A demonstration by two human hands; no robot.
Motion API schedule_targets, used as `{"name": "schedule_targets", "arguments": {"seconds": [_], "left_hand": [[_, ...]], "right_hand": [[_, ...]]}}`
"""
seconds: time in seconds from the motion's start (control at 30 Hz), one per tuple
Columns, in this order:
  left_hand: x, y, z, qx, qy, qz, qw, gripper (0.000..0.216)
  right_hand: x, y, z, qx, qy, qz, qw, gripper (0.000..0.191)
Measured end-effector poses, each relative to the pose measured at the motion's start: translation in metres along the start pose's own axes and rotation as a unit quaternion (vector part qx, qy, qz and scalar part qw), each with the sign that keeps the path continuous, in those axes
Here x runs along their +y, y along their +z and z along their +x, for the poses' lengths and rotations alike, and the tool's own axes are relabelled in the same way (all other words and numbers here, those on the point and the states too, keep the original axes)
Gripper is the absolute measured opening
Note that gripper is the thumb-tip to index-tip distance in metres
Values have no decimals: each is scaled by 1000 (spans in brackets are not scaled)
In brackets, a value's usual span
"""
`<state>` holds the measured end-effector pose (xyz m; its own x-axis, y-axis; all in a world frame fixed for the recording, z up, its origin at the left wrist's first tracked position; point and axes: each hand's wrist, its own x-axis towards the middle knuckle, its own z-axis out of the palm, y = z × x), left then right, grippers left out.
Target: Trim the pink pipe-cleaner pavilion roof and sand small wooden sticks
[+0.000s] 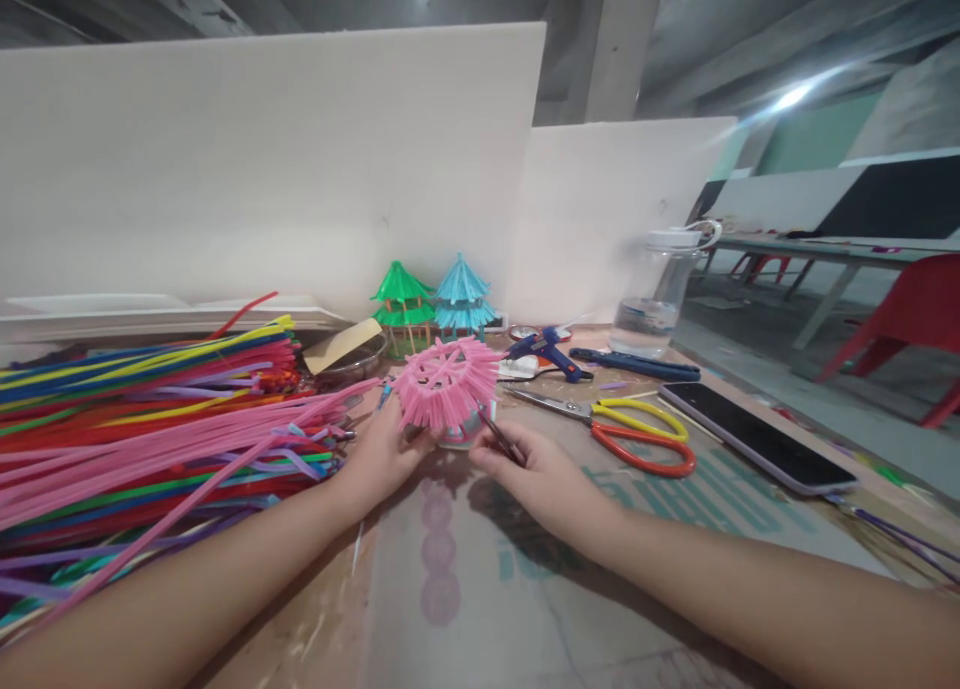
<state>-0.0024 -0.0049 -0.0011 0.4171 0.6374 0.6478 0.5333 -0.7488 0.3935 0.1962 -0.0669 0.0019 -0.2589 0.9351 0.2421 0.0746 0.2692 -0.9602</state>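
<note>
My left hand (382, 454) is closed on the lower left edge of a pink fringed pipe-cleaner dome (448, 379) that stands on the table over a small teal-and-pink base (463, 433). My right hand (536, 474) pinches a thin dark tool (499, 436), its tip touching the dome's lower right rim. A heap of long pipe cleaners in many colours (150, 419) lies left of my left hand, with pink ones on top.
Behind the dome stand a green (403, 304) and a blue (462, 299) pipe-cleaner pagoda. To the right lie a blue glue gun (547, 352), yellow-and-orange scissors (626, 429), a phone (757, 437) and a clear water bottle (660, 294). White boards (300, 159) wall the back. Red chairs (907, 319) stand far right.
</note>
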Motion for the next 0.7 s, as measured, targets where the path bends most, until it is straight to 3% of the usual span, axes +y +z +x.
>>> {"name": "schedule_targets", "arguments": {"seconds": [0.17,0.7], "left_hand": [[1,0,0,0,7,14,1000,34],[21,-5,10,-16,78,-12,997,26]], "right_hand": [[5,0,1,-11,0,-20,1000,26],[-5,-4,3,69,-35,48,996,23]]}}
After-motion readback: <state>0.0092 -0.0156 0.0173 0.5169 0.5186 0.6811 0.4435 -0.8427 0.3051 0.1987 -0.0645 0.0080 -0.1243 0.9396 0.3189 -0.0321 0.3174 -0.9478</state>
